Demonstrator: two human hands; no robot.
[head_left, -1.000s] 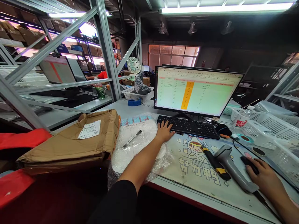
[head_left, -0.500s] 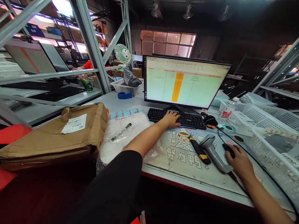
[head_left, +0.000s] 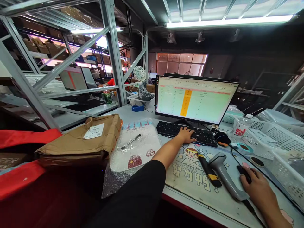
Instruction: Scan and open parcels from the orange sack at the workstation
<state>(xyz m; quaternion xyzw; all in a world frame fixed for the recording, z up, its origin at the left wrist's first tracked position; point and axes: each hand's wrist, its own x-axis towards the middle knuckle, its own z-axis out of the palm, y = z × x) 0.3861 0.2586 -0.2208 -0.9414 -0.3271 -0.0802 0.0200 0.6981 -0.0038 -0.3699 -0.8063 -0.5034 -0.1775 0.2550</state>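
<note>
My left hand (head_left: 185, 135) lies on the black keyboard (head_left: 166, 128), fingers spread over its keys. My right hand (head_left: 260, 185) rests around a black computer mouse (head_left: 244, 173) on the cartoon desk mat (head_left: 180, 186). Between the hands lie a grey barcode scanner (head_left: 229, 179) and a black-and-yellow utility knife (head_left: 210, 171). Behind the keyboard a monitor (head_left: 209, 98) displays a spreadsheet with an orange column. Left of my forearm, a "Weekly Plan" sheet (head_left: 142, 148) in clear bubble wrap has a black pen (head_left: 130, 142) on top.
A brown cardboard box (head_left: 76, 142) with a white label sits at the left. White plastic baskets (head_left: 273, 133), a clear bottle (head_left: 242, 126) and a roll of tape (head_left: 244, 148) line the right side. Metal rack posts (head_left: 116, 63) rise at the left; beyond them is a person in red (head_left: 110, 82).
My view has tilted up, so the desk sits lower and further right in the picture and a ceiling light shows. Both hands stay on the keyboard and mouse.
</note>
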